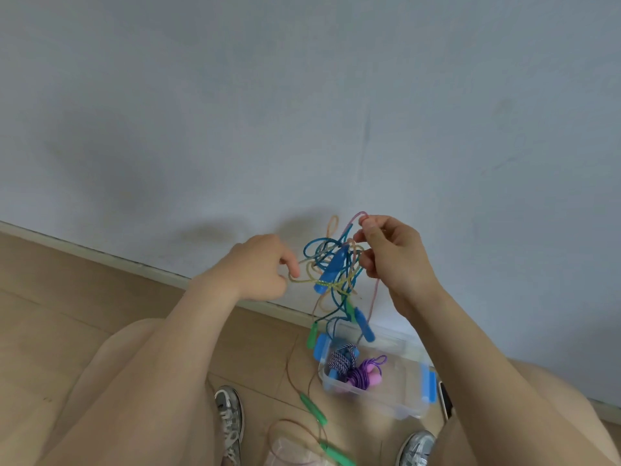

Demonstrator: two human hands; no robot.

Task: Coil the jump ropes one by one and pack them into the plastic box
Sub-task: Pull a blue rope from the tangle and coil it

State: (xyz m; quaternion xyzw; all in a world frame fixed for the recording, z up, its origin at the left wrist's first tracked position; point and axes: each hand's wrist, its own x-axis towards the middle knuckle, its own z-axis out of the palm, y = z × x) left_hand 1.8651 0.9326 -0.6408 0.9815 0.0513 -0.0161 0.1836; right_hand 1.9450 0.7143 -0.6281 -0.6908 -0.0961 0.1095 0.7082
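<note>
A tangle of thin multicoloured jump ropes (pixel 331 260) hangs in the air between my hands, in front of the wall. My right hand (pixel 391 252) pinches a pink loop at the top of the tangle. My left hand (pixel 260 267) pinches a yellowish strand at its left side. Blue handles (pixel 331 269) and a green handle (pixel 313 334) dangle in and below the tangle. Beneath it on the floor stands the clear plastic box (pixel 400 398) with blue latches. Inside lie a coiled purple rope with pink handles (pixel 364 375) and a coiled blue-and-white rope (pixel 341 359).
A brownish rope with green handles (pixel 314 408) trails on the wooden floor near my grey shoes (pixel 230 418). A pinkish object (pixel 289 449) lies at the bottom edge. A dark flat object (pixel 445 400) lies right of the box. The pale blue wall (pixel 302 112) rises close ahead.
</note>
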